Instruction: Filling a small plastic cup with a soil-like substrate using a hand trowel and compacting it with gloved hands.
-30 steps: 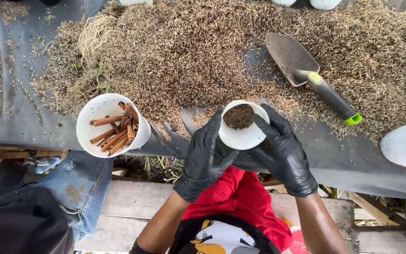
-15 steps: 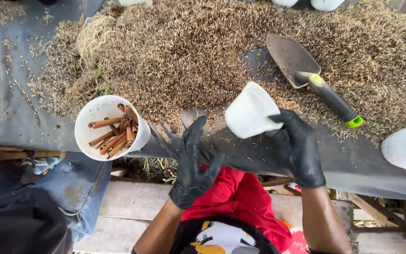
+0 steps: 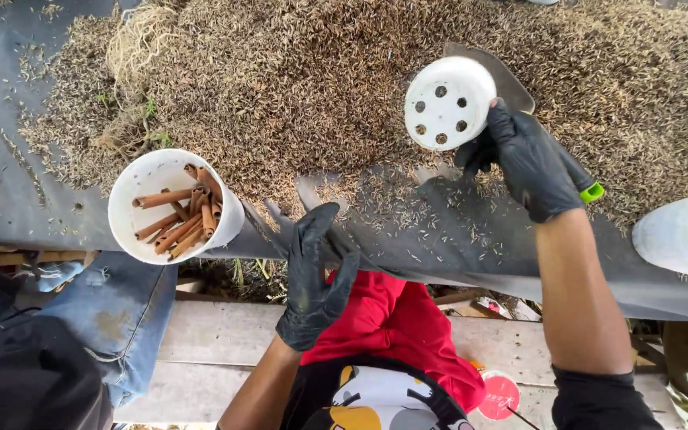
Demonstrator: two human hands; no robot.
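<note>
Right hand (image 3: pixel 531 163), black-gloved, grips the small white plastic pot (image 3: pixel 449 103) tipped drain-holes-up over the brown husk heap (image 3: pixel 320 72), apparently emptying it, refilling undone, left hand (image 3: pixel 316 279) loose and empty below.

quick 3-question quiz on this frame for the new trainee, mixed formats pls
1. Multiple choice: what does the right hand hold? A) a garden trowel B) an upturned small white pot C) a cinnamon stick
2. True or false: the left hand grips the white cup of cinnamon sticks.
3. Short answer: what shows on the base of the small white pot?

Key
1. B. The pot is tipped over above the pile of dry husks, its base toward the camera.
2. False. The left hand is open and holds nothing, apart from the cup.
3. A ring of round drainage holes.
</note>
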